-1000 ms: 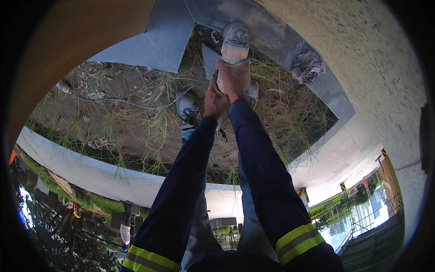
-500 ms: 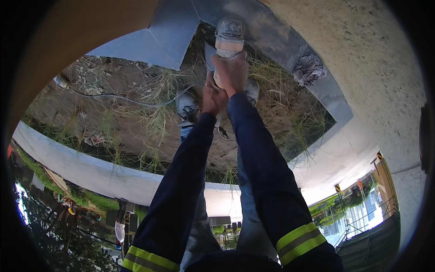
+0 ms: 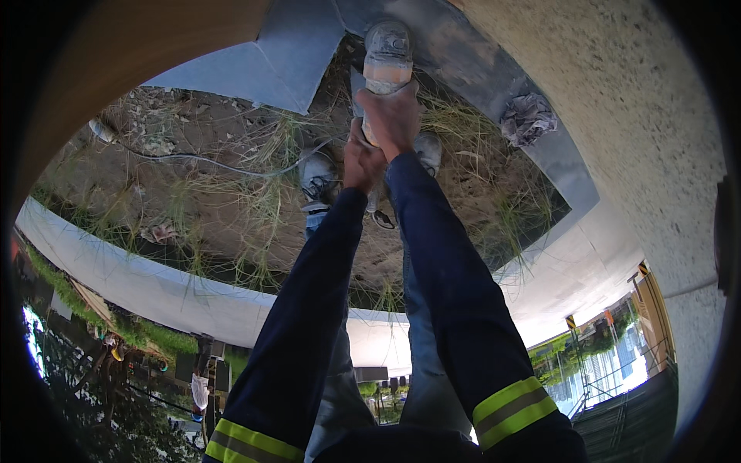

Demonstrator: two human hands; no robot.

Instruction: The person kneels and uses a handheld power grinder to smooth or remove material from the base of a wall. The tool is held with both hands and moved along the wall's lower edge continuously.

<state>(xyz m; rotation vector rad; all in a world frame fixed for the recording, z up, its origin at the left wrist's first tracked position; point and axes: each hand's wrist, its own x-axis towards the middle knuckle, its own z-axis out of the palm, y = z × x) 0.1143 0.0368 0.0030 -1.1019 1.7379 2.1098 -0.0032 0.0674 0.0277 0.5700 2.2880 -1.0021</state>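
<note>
A dust-covered power tool, by its shape an angle grinder (image 3: 387, 68), has a grey rounded head and an orange band. It points away from me, its head against the grey panel surface at the far side. My right hand (image 3: 392, 117) is wrapped round its body just behind the orange band. Closer to me, my left hand (image 3: 363, 160) is closed round the rear of the tool, right beside the right hand. The fingers partly hide the grip. A grey cable (image 3: 224, 167) runs on the left, ending near a pale connector (image 3: 102, 130).
My dusty shoes (image 3: 318, 174) stand on bare soil with grass tufts (image 3: 270, 143). A crumpled cloth (image 3: 529, 119) lies on the grey ledge to the right. A rough concrete wall (image 3: 656, 116) curves along the right. Grey panels (image 3: 255, 73) meet at a corner on the far left.
The tool and both hands have shifted very slightly up and left in the view, with the grip unchanged. The surroundings have also shifted a little.
</note>
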